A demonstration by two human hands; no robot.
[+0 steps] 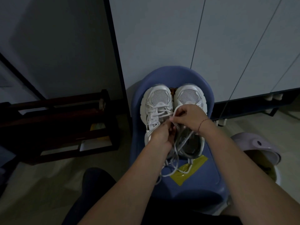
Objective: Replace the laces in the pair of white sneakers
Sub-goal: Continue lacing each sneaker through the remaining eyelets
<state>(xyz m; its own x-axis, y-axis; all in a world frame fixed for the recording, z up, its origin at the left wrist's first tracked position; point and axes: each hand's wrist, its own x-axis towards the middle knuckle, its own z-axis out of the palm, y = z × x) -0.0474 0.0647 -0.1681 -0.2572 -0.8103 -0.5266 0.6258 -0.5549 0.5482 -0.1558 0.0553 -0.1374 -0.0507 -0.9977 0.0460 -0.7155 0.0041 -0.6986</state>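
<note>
Two white sneakers stand side by side, toes pointing away from me, on a blue plastic chair [209, 181]. The left sneaker [156, 103] shows laces crossing its upper eyelets. Over the right sneaker [189, 95] my right hand [190, 116] pinches a white lace [176, 157] above the tongue. My left hand [159, 135] grips the lace just below and to the left. Loose lace ends trail down over the heels onto the chair seat. The right sneaker's eyelets are mostly hidden by my hands.
A yellow tape patch [188, 171] sticks to the chair seat near the heels. A dark wooden rack [61, 125] stands on the left. White cabinet doors [211, 38] rise behind the chair. A pale lidded bin [258, 153] sits at the right. My dark-clothed knee [95, 181] is bottom centre.
</note>
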